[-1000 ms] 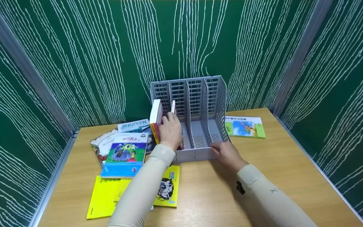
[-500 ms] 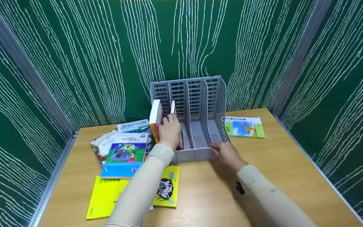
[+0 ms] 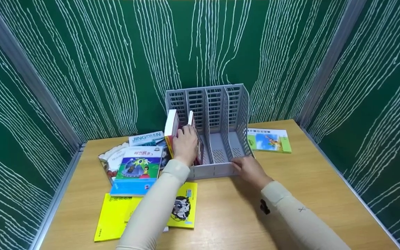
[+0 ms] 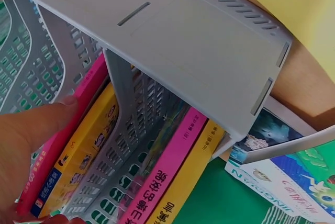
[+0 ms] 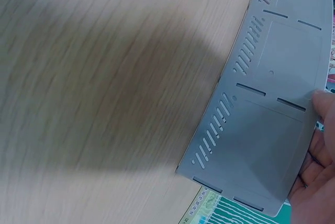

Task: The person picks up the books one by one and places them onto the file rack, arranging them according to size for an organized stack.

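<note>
A grey four-slot file rack (image 3: 217, 169) stands on the table. My right hand (image 3: 252, 170) grips its front lip near the right end, the thumb (image 5: 323, 103) over the rim in the right wrist view. My left hand (image 3: 185, 144) reaches into the second slot from the left and holds a book there. In the left wrist view its thumb lies against a pink book spine (image 4: 86, 96), beside a yellow book (image 4: 89, 148); the other fingers are mostly hidden. The leftmost slot holds another pink book (image 4: 170, 166) and a yellow-spined book (image 4: 191, 174).
Left of the rack lie overlapping books: a blue-and-green picture book (image 3: 137, 172), a JINGDIAN book (image 3: 147, 138), and yellow books (image 3: 111, 217) nearer the front. A green-and-white book (image 3: 269, 140) lies right of the rack. Patterned green walls surround the wooden table (image 3: 234, 215).
My left hand has shifted very slightly left and down in the second slot. My right hand keeps the same grip on the rack's lip.
</note>
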`<state>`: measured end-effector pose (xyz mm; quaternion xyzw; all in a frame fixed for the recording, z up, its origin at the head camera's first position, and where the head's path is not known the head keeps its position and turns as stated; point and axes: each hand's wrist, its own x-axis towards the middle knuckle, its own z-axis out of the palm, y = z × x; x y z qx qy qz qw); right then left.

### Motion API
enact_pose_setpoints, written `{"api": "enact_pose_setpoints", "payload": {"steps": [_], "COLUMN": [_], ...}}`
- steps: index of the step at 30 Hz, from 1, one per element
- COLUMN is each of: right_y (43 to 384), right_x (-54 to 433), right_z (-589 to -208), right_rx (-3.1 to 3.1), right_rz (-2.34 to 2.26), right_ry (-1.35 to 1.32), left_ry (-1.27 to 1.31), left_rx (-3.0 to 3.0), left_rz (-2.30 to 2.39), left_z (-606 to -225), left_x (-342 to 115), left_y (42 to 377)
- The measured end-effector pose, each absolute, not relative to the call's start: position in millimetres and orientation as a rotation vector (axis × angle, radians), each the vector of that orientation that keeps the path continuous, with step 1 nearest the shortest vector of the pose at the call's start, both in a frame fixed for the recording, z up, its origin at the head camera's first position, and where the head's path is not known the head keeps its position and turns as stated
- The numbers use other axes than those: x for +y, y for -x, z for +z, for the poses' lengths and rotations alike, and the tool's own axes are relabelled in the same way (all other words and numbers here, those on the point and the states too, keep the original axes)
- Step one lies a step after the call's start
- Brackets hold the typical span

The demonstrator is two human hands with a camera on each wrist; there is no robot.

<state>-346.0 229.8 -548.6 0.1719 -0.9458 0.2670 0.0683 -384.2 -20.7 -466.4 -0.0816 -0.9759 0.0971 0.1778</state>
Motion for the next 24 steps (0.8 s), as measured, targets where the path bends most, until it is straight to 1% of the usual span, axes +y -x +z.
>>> {"api": "enact_pose_setpoints", "payload": {"steps": [5, 12, 18, 24], "right_y": [347.4, 345.6, 347.6, 350.3], "right_x": [235.0, 253.8, 275.6, 293.9], "right_z": [-540.5, -529.2, -519.4, -516.0], "right_rx": [-2.913, -2.854, -2.817, -2.895], "right_rz": [0.853, 0.904, 0.882, 0.863], "right_ry": [-0.518, -0.472, -0.398, -0.284], "left_ry": [0.24, 0.299, 0.377, 0.387], "left_rx": [-2.752, -2.745, -2.652, -2.621], "left_rz": [0.177, -0.081, -0.188, -0.216], "left_z": [-462.2, -460.4, -474.4, -497.5], "left_x": [-26.7, -33.4, -41.4, -52.0], "left_y": [378.6, 357.6, 342.1, 330.5]}}
